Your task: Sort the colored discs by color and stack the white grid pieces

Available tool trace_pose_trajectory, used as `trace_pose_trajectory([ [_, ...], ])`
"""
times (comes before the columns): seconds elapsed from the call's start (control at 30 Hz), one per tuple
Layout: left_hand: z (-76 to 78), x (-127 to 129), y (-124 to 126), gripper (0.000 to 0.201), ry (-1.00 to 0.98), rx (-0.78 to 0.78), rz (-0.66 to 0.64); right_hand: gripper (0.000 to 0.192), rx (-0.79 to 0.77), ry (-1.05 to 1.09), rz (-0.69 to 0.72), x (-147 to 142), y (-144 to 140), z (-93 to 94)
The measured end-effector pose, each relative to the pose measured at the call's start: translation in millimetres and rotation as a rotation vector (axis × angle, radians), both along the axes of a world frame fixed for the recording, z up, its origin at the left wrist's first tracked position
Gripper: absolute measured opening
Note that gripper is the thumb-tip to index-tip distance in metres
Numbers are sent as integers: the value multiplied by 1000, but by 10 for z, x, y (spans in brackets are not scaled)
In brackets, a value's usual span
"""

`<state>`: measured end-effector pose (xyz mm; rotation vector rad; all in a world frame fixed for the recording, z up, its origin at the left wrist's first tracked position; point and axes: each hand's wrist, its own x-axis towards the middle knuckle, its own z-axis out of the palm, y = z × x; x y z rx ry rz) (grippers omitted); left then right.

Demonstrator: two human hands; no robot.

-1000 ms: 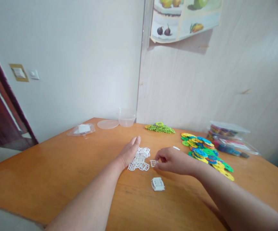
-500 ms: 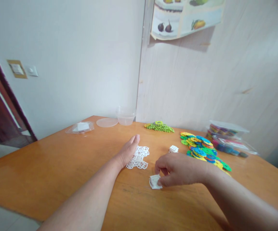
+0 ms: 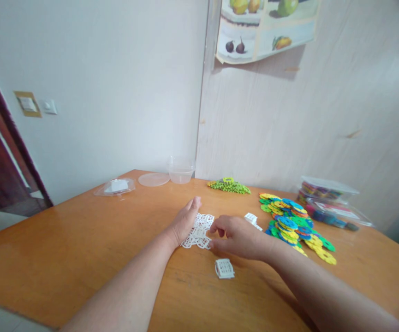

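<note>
Careful | your left hand [image 3: 184, 222] flat on lattice pile [image 3: 199, 232] | right hand [image 3: 235, 236] pinching its edge, grip narrow | tugging could scatter it toward the tile stack [image 3: 224, 268].

Bare table [image 3: 81, 249] lies open leftward; coloured discs [image 3: 294, 221] crowd the right side

The left hand [image 3: 184, 220] covers the near-left part of the white lattice pieces [image 3: 201, 230], and the right hand [image 3: 238, 236] hides their right edge, where its fingertips cannot be made out. Beyond them, the fruit poster [image 3: 263, 25] is cut off by the top edge. Contents of the lidded boxes [image 3: 325, 196] are too small to tell.
</note>
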<state>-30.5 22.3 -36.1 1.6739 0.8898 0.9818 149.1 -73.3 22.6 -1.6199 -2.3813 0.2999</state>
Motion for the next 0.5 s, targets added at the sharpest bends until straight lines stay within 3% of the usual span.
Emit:
trace_pose_trajectory([
  [0.17, 20, 35, -10, 81, -32, -31, 9, 39, 74, 7, -67, -176, 56, -72],
  [0.5, 21, 23, -15, 79, -18, -25, -11, 18, 59, -49, -112, -250, 135, -161],
])
